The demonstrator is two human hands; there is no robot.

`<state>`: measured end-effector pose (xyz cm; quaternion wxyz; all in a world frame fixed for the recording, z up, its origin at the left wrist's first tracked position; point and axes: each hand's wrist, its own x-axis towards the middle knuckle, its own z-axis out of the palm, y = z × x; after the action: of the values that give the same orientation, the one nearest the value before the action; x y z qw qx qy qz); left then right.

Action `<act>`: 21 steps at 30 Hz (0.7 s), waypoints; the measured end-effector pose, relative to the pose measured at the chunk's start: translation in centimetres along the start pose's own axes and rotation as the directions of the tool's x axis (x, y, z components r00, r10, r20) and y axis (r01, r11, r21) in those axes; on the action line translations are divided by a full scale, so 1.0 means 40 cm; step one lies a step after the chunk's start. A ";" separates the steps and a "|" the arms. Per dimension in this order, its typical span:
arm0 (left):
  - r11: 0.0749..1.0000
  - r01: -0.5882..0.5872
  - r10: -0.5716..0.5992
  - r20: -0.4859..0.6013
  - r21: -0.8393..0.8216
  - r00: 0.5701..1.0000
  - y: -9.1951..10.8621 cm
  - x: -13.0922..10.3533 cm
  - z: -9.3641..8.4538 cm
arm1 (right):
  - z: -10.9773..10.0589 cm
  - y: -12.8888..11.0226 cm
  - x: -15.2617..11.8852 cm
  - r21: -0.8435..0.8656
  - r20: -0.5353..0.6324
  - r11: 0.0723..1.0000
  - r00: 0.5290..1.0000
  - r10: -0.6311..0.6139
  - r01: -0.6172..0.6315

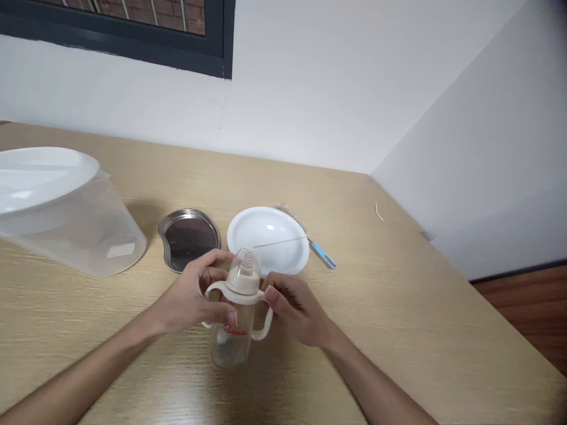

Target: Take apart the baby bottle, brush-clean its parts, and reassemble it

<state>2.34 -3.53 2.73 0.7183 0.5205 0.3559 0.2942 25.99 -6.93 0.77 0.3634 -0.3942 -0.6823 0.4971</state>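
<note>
A clear baby bottle (231, 348) with a cream collar, two side handles and a transparent cap over its teat stands roughly upright in front of me. Red lettering marks its side. My left hand (197, 295) is closed around the bottle's left side, thumb across the front near the lettering. On the other side, my right hand (296, 307) pinches the top of the right handle between thumb and fingers. Just behind the bottle sits a white oval bowl (287, 260), with a thin wire-like line crossing over it.
A kidney-shaped metal tray (188, 239) lies left of the bowl. A bottle brush with a blue handle (323, 255) rests at the bowl's right. The large translucent container (88, 236) with a white lid is far left. A small pale strip (378, 211) lies back right.
</note>
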 end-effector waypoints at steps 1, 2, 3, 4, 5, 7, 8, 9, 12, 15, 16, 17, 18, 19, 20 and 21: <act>1.000 -0.003 0.003 0.004 -0.008 1.000 -0.001 0.000 0.000 | -0.001 0.000 0.000 0.001 -0.001 1.000 1.000 -0.001 0.001; 1.000 -0.002 0.002 0.010 -0.016 1.000 -0.001 0.000 -0.001 | -0.001 0.000 0.000 0.002 -0.001 1.000 1.000 -0.003 0.003; 1.000 -0.001 0.001 0.016 -0.021 1.000 -0.002 -0.001 -0.001 | -0.001 0.000 0.000 0.002 0.001 1.000 1.000 -0.004 0.004; 1.000 0.000 0.000 0.022 -0.024 1.000 -0.003 -0.001 -0.001 | -0.001 0.000 0.000 0.003 0.002 1.000 1.000 -0.004 0.004; 1.000 0.000 0.000 0.026 -0.024 1.000 -0.004 -0.001 -0.002 | 0.000 -0.001 0.000 0.003 0.002 1.000 1.000 -0.005 0.005; 1.000 -0.002 0.003 0.031 -0.021 1.000 -0.005 -0.002 -0.002 | 0.001 -0.003 0.000 0.000 0.001 1.000 1.000 -0.006 0.006; 1.000 -0.004 0.005 0.032 -0.018 0.999 -0.006 -0.002 -0.002 | 0.001 -0.003 0.001 -0.001 -0.001 1.000 1.000 -0.007 0.007; 1.000 -0.003 0.003 0.034 -0.016 0.999 -0.006 -0.002 -0.002 | 0.002 -0.004 0.001 -0.003 -0.003 1.000 1.000 -0.008 0.008; 1.000 0.010 -0.010 0.042 -0.008 0.999 -0.007 -0.004 0.000 | 0.001 -0.002 0.001 -0.009 -0.005 1.000 1.000 -0.018 0.018; 1.000 0.010 -0.011 0.049 0.026 0.999 -0.006 -0.006 0.006 | -0.002 0.005 0.001 -0.016 -0.018 0.999 0.999 -0.033 0.033; 0.999 0.002 -0.004 0.050 0.048 0.999 -0.006 -0.007 0.007 | -0.002 0.007 0.001 -0.019 -0.022 0.999 0.999 -0.038 0.038; 0.997 -0.007 0.003 0.050 0.074 0.999 -0.006 -0.007 0.009 | -0.003 0.009 0.001 -0.021 -0.026 0.999 0.999 -0.043 0.042; 0.995 -0.015 0.011 0.046 0.101 0.999 -0.006 -0.008 0.010 | -0.004 0.010 0.000 -0.024 -0.028 0.999 0.998 -0.047 0.047; 0.992 -0.022 0.017 0.040 0.126 0.999 -0.006 -0.009 0.011 | -0.004 0.011 0.000 -0.027 -0.030 0.998 0.998 -0.052 0.051; 0.989 -0.025 0.020 0.036 0.146 0.999 -0.007 -0.009 0.011 | -0.004 0.010 0.000 -0.028 -0.031 0.998 0.998 -0.056 0.055; 0.987 -0.025 0.020 0.030 0.161 0.999 -0.008 -0.009 0.011 | -0.003 0.009 -0.001 -0.032 -0.032 0.998 0.998 -0.062 0.061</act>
<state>2.52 -4.16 2.61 0.6753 0.5851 0.3624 0.2652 26.18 -6.83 0.47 0.3838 -0.3867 -0.6956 0.4683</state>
